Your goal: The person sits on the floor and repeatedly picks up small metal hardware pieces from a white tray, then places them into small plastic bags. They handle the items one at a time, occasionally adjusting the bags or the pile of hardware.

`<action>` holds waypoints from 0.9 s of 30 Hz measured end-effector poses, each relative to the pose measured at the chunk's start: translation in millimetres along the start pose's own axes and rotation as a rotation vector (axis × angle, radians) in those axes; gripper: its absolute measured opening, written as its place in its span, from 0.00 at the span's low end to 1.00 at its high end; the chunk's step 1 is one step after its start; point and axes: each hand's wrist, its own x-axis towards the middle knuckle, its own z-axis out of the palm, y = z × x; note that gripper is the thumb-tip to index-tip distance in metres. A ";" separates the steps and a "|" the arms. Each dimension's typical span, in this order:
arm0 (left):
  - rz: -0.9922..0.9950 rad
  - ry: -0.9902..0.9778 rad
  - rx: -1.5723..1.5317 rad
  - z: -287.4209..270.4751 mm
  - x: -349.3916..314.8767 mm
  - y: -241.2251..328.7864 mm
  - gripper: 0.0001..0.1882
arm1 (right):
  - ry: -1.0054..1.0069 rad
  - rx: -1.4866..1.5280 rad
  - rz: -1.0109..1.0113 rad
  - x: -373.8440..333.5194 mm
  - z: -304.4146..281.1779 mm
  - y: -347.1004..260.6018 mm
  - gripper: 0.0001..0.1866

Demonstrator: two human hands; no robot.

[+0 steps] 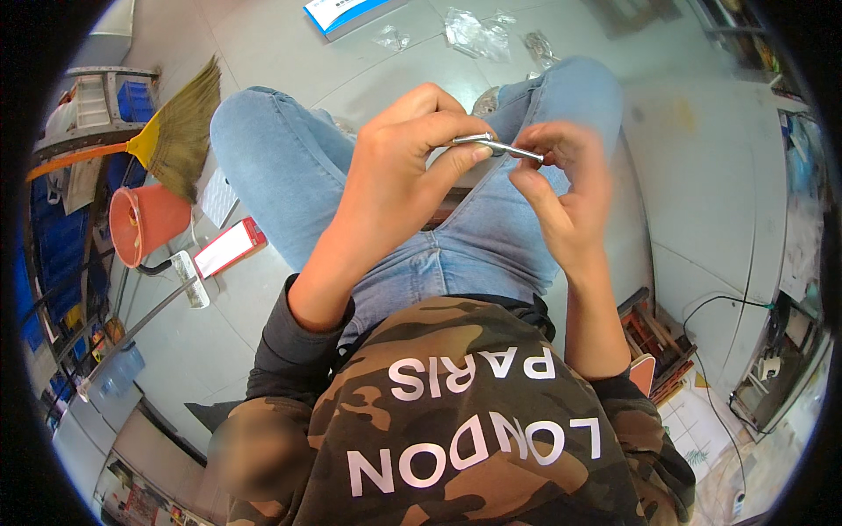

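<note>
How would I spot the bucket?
Start at the jeans-clad left knee. Left of it is a yellow-collared broom; the bucket shows just below its bristles in the picture. It's round and orange-red, unlike the flat red-and-white item nearby.

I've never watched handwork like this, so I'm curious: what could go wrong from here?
The slim metal piece might slip: the left hand pinches it, and whether the blurred right hand grips it is unclear. If dropped, it could roll across the floor, perhaps toward the clear plastic, and be hard to spot.
</note>
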 end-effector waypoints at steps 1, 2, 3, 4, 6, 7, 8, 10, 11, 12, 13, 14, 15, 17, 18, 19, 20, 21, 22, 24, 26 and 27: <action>0.004 -0.010 0.006 0.0 0.0 -0.4 0.08 | -0.024 -0.051 -0.013 0.4 0.4 1.5 0.09; 0.010 -0.014 0.004 0.4 0.2 -0.8 0.08 | -0.057 -0.108 -0.026 0.5 -0.2 2.9 0.10; 0.017 -0.014 0.002 0.9 0.4 -1.1 0.08 | -0.083 -0.100 0.031 0.7 -0.9 4.1 0.11; 0.010 -0.015 -0.008 1.8 0.2 -1.1 0.07 | -0.118 -0.096 0.086 0.9 -1.7 5.0 0.12; -0.004 -0.007 -0.020 2.2 -0.6 -0.8 0.07 | -0.118 -0.058 0.105 0.2 -1.9 5.8 0.14; -0.022 -0.009 -0.029 1.2 -1.2 -1.0 0.07 | -0.082 -0.027 0.069 -0.6 -1.3 5.5 0.15; -0.039 -0.010 -0.039 -0.1 -1.9 -1.7 0.06 | -0.057 -0.012 0.055 -1.0 -0.4 5.1 0.16; -0.108 -0.023 -0.152 -1.7 -3.5 -4.1 0.06 | -0.013 0.062 0.063 -1.4 2.4 3.8 0.15; -0.157 -0.033 -0.252 -1.9 -3.7 -6.5 0.06 | 0.006 0.091 0.079 -1.1 3.9 2.9 0.15; -0.186 -0.037 -0.352 -2.2 -4.0 -9.2 0.06 | 0.028 0.150 0.128 0.3 4.9 2.2 0.14; -0.340 -0.040 -0.716 -1.4 -3.7 -12.6 0.08 | 0.047 0.211 0.178 2.0 5.9 1.4 0.14; -0.471 -0.037 -1.081 0.7 -2.5 -16.4 0.09 | 0.078 0.277 0.239 3.6 7.9 0.4 0.14; -0.634 -0.015 -1.414 2.7 -2.9 -19.3 0.11 | 0.033 0.266 0.266 3.9 10.6 -1.5 0.12; -0.677 0.023 -1.556 12.1 -6.2 -21.3 0.12 | -0.048 0.386 0.371 1.3 18.0 -7.0 0.12; -0.707 0.036 -1.624 16.0 -8.2 -21.5 0.13 | -0.077 0.440 0.432 -0.7 21.8 -10.0 0.12; -0.692 -0.050 -1.673 16.1 -9.6 -22.8 0.13 | -0.049 0.554 0.440 -3.0 27.6 -12.3 0.11; -0.708 -0.028 -1.657 19.4 -11.0 -22.2 0.14 | -0.033 0.507 0.444 -1.5 30.9 -12.2 0.11; -0.723 -0.007 -1.639 24.0 -12.4 -20.5 0.14 | -0.040 0.452 0.426 1.3 35.1 -10.7 0.10; -0.717 0.013 -1.655 26.6 -13.0 -19.1 0.14 | -0.028 0.387 0.450 2.9 37.7 -10.2 0.10; -0.729 -0.003 -1.602 26.9 -12.2 -17.5 0.13 | 0.015 0.487 0.455 3.0 39.3 -11.4 0.08; -0.676 -0.045 -1.566 24.5 -9.8 -17.0 0.12 | 0.010 0.572 0.486 4.9 37.3 -10.7 0.08; -0.627 -0.080 -1.536 20.2 -7.9 -17.9 0.11 | -0.012 0.625 0.527 5.6 33.9 -10.6 0.08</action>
